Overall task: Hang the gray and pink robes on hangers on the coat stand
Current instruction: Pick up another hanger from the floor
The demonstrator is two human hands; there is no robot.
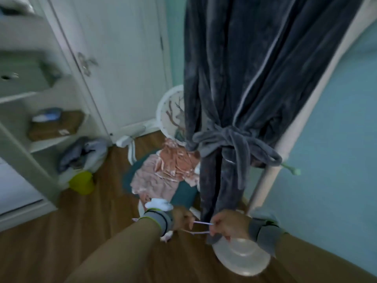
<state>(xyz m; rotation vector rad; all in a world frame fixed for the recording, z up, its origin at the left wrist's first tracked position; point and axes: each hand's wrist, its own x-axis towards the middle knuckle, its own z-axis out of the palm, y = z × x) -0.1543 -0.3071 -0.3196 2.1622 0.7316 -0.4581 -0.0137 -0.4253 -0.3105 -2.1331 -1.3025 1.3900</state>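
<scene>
The gray robe (240,82) hangs from the white coat stand (289,139), its belt tied in a knot at the waist. The pink robe (167,170) lies crumpled on the teal seat of a chair (183,198) behind it. Low in the view, my left hand (182,218) and my right hand (230,224) both grip a thin pink hanger (201,227) just in front of the gray robe's hem. The rest of the hanger is hidden by my hands and wrist.
The coat stand's round white base (242,258) sits on the wooden floor right of my hands. A white wardrobe (114,58) and open shelves (30,99) stand at left, with a yellow-green bin (82,182) and a clothes pile (85,154) beside them.
</scene>
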